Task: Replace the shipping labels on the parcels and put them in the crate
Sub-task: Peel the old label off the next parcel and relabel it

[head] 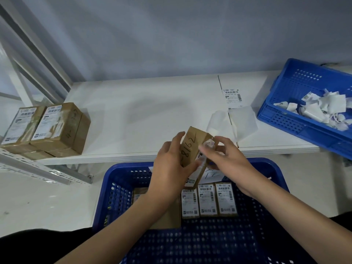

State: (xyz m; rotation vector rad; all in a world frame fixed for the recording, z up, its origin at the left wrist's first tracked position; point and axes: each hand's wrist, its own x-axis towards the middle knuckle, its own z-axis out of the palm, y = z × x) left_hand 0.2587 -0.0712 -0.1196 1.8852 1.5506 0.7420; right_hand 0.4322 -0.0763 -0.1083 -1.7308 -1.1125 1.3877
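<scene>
On the far left of the shelf, two parcels (47, 128) still wait for you. At centre your left hand (171, 164) grips the parcel in hand (194, 149) above the near crate (118, 187), while your right hand (226, 159) pinches its label (208, 144). Three labelled parcels (208, 200) already lie inside. The far-right crate (285, 119) holds label scraps (322, 107).

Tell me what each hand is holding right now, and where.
Left hand grips the cardboard parcel around its side. Right hand pinches the label at the parcel's top edge.
</scene>
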